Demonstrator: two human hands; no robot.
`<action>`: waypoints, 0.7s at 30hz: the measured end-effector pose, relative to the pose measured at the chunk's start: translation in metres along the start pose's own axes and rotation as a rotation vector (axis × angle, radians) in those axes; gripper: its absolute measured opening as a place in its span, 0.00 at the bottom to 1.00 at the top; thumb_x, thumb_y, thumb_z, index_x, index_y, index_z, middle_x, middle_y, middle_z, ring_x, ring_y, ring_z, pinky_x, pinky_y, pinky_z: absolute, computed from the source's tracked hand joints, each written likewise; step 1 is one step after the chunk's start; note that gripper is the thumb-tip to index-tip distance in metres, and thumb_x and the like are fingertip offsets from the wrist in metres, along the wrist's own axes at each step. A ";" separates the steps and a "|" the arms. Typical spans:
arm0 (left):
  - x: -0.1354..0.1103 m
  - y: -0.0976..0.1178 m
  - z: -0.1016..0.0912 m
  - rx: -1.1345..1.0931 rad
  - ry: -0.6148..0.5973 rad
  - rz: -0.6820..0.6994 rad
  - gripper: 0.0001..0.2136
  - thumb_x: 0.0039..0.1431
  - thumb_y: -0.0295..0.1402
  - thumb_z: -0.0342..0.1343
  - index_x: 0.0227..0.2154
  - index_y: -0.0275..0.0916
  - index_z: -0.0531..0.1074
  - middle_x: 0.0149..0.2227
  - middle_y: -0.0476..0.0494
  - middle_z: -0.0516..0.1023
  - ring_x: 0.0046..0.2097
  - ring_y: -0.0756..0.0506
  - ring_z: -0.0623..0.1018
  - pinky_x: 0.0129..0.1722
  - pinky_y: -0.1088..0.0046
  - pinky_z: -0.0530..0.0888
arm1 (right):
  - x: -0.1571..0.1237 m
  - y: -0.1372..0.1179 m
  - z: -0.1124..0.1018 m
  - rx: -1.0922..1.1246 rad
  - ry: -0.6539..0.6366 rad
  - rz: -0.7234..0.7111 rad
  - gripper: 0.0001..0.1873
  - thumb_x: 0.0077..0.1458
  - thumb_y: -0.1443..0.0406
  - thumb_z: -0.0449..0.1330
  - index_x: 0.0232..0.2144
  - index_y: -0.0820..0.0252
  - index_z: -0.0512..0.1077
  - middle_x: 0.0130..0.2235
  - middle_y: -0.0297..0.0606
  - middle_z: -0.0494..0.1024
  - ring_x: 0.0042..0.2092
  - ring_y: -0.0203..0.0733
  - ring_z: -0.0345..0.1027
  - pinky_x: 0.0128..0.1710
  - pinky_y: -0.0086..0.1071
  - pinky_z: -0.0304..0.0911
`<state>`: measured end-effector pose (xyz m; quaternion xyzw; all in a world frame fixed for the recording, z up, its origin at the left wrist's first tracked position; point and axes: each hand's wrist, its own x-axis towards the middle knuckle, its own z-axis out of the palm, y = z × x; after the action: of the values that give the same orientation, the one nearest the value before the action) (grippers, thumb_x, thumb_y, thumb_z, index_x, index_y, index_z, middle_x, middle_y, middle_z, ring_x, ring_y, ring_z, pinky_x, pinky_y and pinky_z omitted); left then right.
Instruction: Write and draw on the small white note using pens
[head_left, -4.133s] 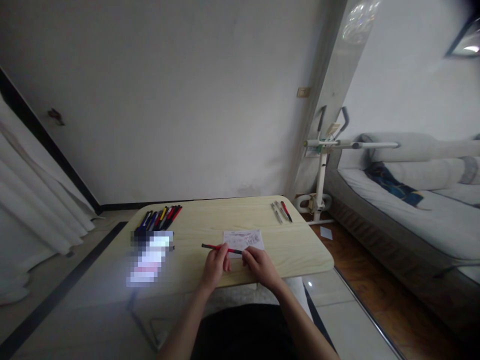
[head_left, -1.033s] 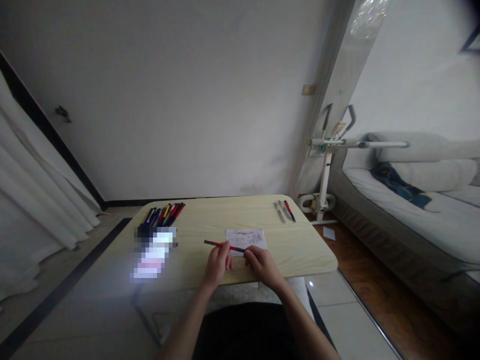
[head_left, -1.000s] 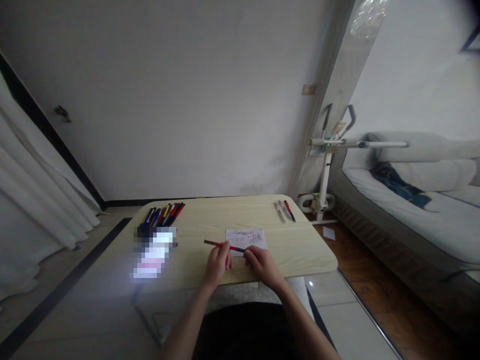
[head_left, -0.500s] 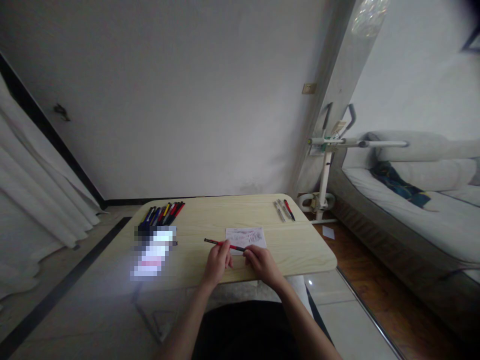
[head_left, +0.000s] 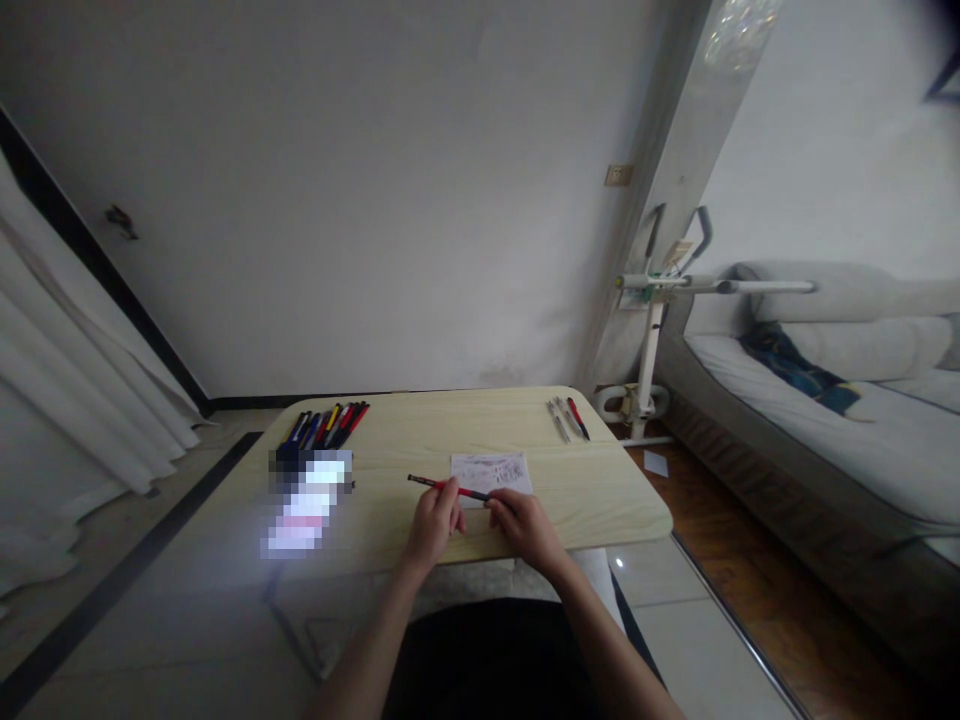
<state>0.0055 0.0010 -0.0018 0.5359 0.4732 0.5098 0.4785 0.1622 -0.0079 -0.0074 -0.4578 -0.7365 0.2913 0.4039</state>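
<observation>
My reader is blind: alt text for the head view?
Left hand and right hand hold a slim red and black pen near a scribbled white paper sheet on a pale rectangular table; multicoloured pens lie farther left.

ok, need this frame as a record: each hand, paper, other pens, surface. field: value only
left_hand: left hand gripping red-and-black pen near its middle
right_hand: right hand fingers at the pen's right end
paper: marked sheet, flat, near edge partly hidden by hands
pens_left: multicolored bunch, far left of table
pens_right: small group including a red one, far right
surface: light wood-grain table
unclear: bright pixelated patch, left
</observation>
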 end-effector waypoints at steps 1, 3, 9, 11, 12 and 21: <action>0.000 0.000 0.000 -0.005 0.001 0.001 0.24 0.54 0.45 0.43 0.06 0.40 0.55 0.08 0.52 0.56 0.15 0.52 0.64 0.21 0.74 0.63 | 0.000 0.000 0.000 0.006 0.001 0.001 0.13 0.55 0.64 0.48 0.25 0.61 0.69 0.21 0.32 0.69 0.24 0.33 0.62 0.26 0.25 0.55; 0.000 -0.001 0.000 -0.019 0.002 0.006 0.24 0.54 0.45 0.43 0.07 0.40 0.55 0.08 0.52 0.55 0.15 0.52 0.64 0.21 0.74 0.63 | 0.001 -0.001 0.000 0.022 0.007 0.010 0.13 0.55 0.63 0.48 0.26 0.61 0.70 0.21 0.33 0.69 0.25 0.33 0.62 0.26 0.25 0.55; 0.001 -0.002 -0.001 -0.069 0.003 0.011 0.24 0.54 0.44 0.43 0.06 0.39 0.55 0.08 0.52 0.55 0.15 0.52 0.64 0.22 0.74 0.62 | 0.005 0.000 0.003 0.094 0.021 0.049 0.15 0.56 0.60 0.47 0.31 0.62 0.70 0.23 0.33 0.70 0.25 0.33 0.62 0.27 0.25 0.56; 0.001 -0.002 -0.001 -0.082 -0.009 0.014 0.24 0.54 0.44 0.43 0.07 0.39 0.55 0.08 0.52 0.56 0.15 0.51 0.64 0.22 0.74 0.62 | 0.005 0.001 0.004 0.094 0.033 0.061 0.18 0.57 0.59 0.45 0.27 0.62 0.69 0.22 0.33 0.69 0.25 0.33 0.62 0.26 0.25 0.55; 0.001 -0.002 -0.001 -0.086 -0.013 0.016 0.24 0.54 0.43 0.43 0.07 0.39 0.55 0.08 0.52 0.56 0.15 0.51 0.64 0.22 0.74 0.63 | 0.005 0.001 0.004 0.093 0.038 0.070 0.19 0.57 0.58 0.44 0.25 0.62 0.69 0.21 0.33 0.69 0.25 0.33 0.62 0.26 0.25 0.55; 0.001 -0.003 -0.001 -0.055 -0.036 0.022 0.24 0.55 0.44 0.42 0.07 0.39 0.56 0.08 0.51 0.58 0.16 0.52 0.64 0.23 0.74 0.62 | 0.003 0.000 0.002 0.065 0.034 0.044 0.18 0.57 0.59 0.45 0.21 0.61 0.65 0.20 0.33 0.68 0.24 0.33 0.61 0.26 0.24 0.55</action>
<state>0.0042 0.0027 -0.0045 0.5369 0.4443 0.5182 0.4959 0.1600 -0.0049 -0.0076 -0.4653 -0.7093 0.3161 0.4248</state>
